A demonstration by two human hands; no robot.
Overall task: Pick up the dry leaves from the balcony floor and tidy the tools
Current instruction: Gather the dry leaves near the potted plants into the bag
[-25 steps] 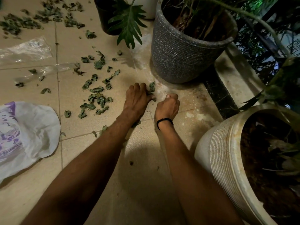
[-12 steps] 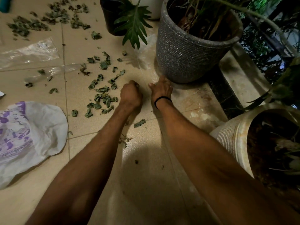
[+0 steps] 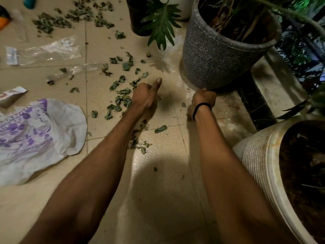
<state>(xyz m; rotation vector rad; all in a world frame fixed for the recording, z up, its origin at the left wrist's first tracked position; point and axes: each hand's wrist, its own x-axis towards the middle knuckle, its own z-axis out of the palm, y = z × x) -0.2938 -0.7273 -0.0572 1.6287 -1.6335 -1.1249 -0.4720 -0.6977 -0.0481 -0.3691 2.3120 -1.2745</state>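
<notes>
Lying flat: dry leaves [image 3: 121, 97] | left hand [image 3: 145, 95] fisted beside

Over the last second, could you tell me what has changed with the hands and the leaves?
The right hand reached forward to the grey pot's base. The left hand curled into a loose fist, one finger extended. The dry leaves and white bag lie as before.

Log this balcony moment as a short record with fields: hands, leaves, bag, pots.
left hand: curled on the floor tiles, one digit extended, beside a leaf cluster
right hand: at the base of the grey pot, fingers hidden
dry leaves: scattered over the tiles, more at top left
white bag: crumpled on the floor, left
cream pot: lower right
</notes>
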